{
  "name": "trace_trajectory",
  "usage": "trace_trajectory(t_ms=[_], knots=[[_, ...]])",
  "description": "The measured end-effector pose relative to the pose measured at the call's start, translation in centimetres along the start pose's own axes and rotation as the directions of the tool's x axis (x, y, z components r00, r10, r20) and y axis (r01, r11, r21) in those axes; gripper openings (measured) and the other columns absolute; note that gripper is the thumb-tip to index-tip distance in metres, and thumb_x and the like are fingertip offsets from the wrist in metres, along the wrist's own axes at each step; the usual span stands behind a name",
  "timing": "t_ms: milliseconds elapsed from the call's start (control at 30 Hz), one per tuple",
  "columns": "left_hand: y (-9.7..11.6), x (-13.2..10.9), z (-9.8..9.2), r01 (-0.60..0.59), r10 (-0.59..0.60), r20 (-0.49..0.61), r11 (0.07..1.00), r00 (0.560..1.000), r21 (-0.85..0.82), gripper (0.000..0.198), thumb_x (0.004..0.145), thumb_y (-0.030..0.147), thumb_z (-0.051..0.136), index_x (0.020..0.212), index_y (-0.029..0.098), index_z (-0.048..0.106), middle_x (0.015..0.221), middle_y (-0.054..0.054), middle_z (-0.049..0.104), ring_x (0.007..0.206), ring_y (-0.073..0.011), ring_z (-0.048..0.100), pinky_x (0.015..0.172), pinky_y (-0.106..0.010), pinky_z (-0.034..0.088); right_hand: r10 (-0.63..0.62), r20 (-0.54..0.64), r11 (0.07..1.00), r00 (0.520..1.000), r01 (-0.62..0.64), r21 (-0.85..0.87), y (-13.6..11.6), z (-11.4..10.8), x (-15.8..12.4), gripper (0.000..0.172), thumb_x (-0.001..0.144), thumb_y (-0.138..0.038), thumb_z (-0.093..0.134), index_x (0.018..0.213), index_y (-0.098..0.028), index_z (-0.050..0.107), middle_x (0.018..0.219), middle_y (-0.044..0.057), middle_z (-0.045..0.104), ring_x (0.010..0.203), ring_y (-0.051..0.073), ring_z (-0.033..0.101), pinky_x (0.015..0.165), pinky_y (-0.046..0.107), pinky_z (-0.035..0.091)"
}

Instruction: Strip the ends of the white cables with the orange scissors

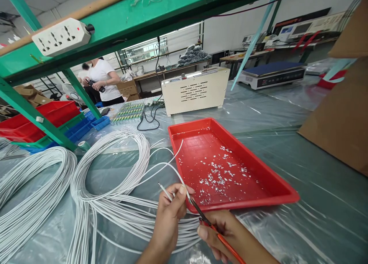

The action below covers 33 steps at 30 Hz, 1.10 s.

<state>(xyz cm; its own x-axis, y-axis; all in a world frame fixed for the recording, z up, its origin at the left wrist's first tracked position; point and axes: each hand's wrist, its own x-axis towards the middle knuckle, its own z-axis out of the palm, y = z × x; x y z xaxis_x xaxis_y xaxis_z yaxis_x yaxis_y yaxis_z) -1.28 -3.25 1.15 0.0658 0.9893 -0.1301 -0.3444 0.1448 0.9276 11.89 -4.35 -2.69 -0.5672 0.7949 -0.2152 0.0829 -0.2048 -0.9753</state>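
Note:
My left hand (169, 218) pinches the end of a thin white cable (165, 166) between thumb and fingers, just at the near left corner of a red tray (284, 191). My right hand (222, 229) grips a red-handled cutting tool (218, 235), whose dark tip (195, 207) meets the cable end at the tray's rim. Small silvery-white scraps (221, 175) lie scattered inside the tray. A big coil of white cables (115, 179) rests on the plastic-covered table to the left of my hands.
A second white cable bundle (31, 191) lies far left. A beige machine box (195, 89) stands behind the tray, cardboard (342, 122) at right, red and blue bins (57, 118) at left under a green frame (143, 18). A person in white (103, 81) stands in the background.

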Motion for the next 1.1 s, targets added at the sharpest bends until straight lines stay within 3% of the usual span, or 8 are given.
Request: trace_trajectory(t_ms=[233,400,533,700,1100], knots=[[-0.4,0.0,0.0,0.034,-0.034,-0.022,0.999,0.999,-0.023,0.023,0.077,0.035,0.056,0.074,0.012,0.060,0.042,0.010,0.023,0.038,-0.0032,0.011,0.040,-0.019,0.008,-0.302,-0.134,0.924,0.944,0.256,-0.282,-0.6,-0.3,-0.1,0.037,0.073,-0.041,0.050,0.052,-0.019,0.028,0.049,-0.006,0.024,0.046,0.008,0.023,0.041,0.020,0.018],[-0.5,-0.3,0.4,-0.033,0.048,-0.135,0.993,0.990,0.111,0.026,0.069,0.038,0.063,0.075,0.013,0.064,0.045,0.006,0.042,0.040,-0.0046,0.030,0.042,-0.018,0.023,-0.341,-0.292,0.900,0.894,0.221,-0.376,-1.3,-0.6,-0.5,0.025,0.074,-0.027,0.050,0.055,-0.019,0.037,0.051,-0.006,0.032,0.047,0.009,0.031,0.044,0.019,0.028],[-0.7,-0.6,0.7,-0.122,0.160,-0.164,0.968,0.973,0.218,0.019,0.068,0.033,0.065,0.072,0.014,0.065,0.065,-0.002,0.062,0.062,-0.0126,0.053,0.059,-0.021,0.039,-0.398,-0.388,0.900,0.831,0.273,-0.339,-1.9,-0.8,-0.6,0.011,0.071,-0.021,0.053,0.062,-0.018,0.047,0.052,-0.004,0.044,0.046,0.010,0.041,0.045,0.019,0.035],[-1.2,-0.7,0.9,-0.204,0.248,-0.132,0.938,0.960,0.278,0.012,0.070,0.027,0.063,0.070,0.014,0.064,0.070,-0.004,0.065,0.067,-0.0152,0.056,0.063,-0.024,0.043,-0.448,-0.437,0.887,0.780,0.327,-0.325,-2.5,-0.8,-0.6,0.006,0.071,-0.020,0.055,0.066,-0.018,0.052,0.054,-0.003,0.049,0.048,0.010,0.045,0.047,0.020,0.039],[-1.1,-1.1,1.1,-0.292,0.340,-0.052,0.867,0.939,0.403,0.009,0.072,0.019,0.062,0.065,0.017,0.067,0.072,-0.004,0.068,0.071,-0.0169,0.060,0.068,-0.024,0.044,-0.419,-0.469,0.903,0.777,0.302,-0.305,-2.5,-0.9,-0.7,0.005,0.070,-0.020,0.056,0.066,-0.017,0.053,0.055,-0.002,0.052,0.048,0.011,0.047,0.048,0.021,0.041]])
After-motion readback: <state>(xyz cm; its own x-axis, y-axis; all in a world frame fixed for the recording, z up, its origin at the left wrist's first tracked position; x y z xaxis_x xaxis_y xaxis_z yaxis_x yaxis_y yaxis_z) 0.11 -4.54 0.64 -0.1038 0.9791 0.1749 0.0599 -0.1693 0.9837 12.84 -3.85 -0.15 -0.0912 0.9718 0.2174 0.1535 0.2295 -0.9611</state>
